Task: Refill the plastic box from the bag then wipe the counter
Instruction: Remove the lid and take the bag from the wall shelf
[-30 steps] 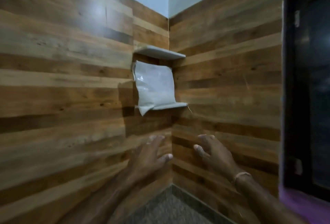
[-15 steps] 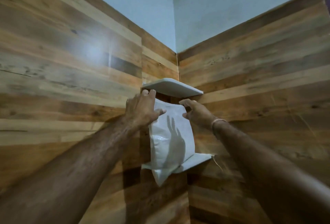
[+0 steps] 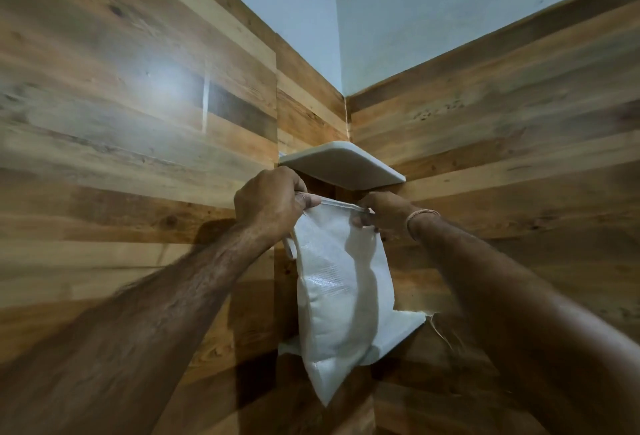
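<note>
A white plastic bag (image 3: 341, 299), partly filled with white powder, hangs in the corner of two wood-panelled walls. My left hand (image 3: 270, 204) pinches its top left corner. My right hand (image 3: 384, 214) pinches the top right corner. The top edge is stretched taut between them. The bag's lower part hangs over the front of the lower white corner shelf (image 3: 398, 334), its bottom corner below the shelf edge. No plastic box or counter is in view.
An upper white corner shelf (image 3: 341, 166) juts out just above both hands. Wood-plank walls (image 3: 138, 157) close in on the left and right, with pale painted wall (image 3: 415, 11) above.
Both hands rose from low in front of the wall to the bag's top and closed on its two corners. The bag now hangs forward off the lower shelf.
</note>
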`<state>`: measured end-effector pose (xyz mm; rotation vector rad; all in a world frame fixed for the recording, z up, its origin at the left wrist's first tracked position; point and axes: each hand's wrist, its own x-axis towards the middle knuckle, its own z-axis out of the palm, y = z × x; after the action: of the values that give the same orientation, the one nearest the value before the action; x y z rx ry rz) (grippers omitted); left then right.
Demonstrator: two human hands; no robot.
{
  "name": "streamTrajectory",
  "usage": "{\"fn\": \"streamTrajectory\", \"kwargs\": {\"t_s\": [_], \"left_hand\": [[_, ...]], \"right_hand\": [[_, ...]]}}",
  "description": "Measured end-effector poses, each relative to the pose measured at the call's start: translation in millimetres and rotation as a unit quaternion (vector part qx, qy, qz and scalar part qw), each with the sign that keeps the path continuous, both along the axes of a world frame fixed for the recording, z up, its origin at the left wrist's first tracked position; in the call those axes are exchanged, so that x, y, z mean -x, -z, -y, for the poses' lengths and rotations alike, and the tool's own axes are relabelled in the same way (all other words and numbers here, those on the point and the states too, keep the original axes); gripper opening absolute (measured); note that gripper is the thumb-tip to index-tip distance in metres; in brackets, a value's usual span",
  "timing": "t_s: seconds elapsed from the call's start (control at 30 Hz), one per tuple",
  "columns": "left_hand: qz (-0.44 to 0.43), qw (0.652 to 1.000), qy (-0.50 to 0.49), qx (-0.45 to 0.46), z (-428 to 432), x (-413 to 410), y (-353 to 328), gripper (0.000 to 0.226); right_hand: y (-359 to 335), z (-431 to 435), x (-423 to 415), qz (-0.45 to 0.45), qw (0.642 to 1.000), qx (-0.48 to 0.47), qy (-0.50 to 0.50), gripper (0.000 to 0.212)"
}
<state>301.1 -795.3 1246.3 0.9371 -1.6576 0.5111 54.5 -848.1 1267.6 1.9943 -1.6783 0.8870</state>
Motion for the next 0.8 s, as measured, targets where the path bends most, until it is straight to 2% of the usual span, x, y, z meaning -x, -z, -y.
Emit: {"fn": "streamTrajectory", "kwargs": {"t_s": [0.1, 0.2, 0.37, 0.5, 0.63, 0.73, 0.8], "left_hand": [[-0.001, 1.0, 0.016, 0.005, -8, 1, 3, 0.028], [-0.004, 0.999, 0.023, 0.029, -27, 7, 0, 0.028], [-0.01, 0.998, 0.04, 0.044, -76, 14, -8, 0.028], [-0.006, 0.998, 0.049, 0.03, -125, 26, 9, 0.031], [0.012, 0.997, 0.064, -0.032, -188, 46, 75, 0.032], [0.04, 0.992, 0.068, -0.098, -234, 66, 148, 0.031], [0.067, 0.982, 0.109, -0.142, -271, 82, 201, 0.024]], "right_hand": [[13, -16, 11, 0.001, 1.0, -0.008, 0.023, 0.028], [11, -44, 22, -0.031, 0.998, 0.026, 0.039, 0.019], [7, -127, 53, 0.009, 0.998, 0.059, 0.032, 0.011], [22, -194, 74, 0.035, 0.996, 0.069, 0.037, 0.033], [87, -270, 102, 0.063, 0.998, -0.005, 0.03, 0.033], [170, -319, 125, 0.084, 0.993, -0.084, 0.028, 0.035], [227, -354, 138, 0.106, 0.984, -0.134, 0.038, 0.036]]}}
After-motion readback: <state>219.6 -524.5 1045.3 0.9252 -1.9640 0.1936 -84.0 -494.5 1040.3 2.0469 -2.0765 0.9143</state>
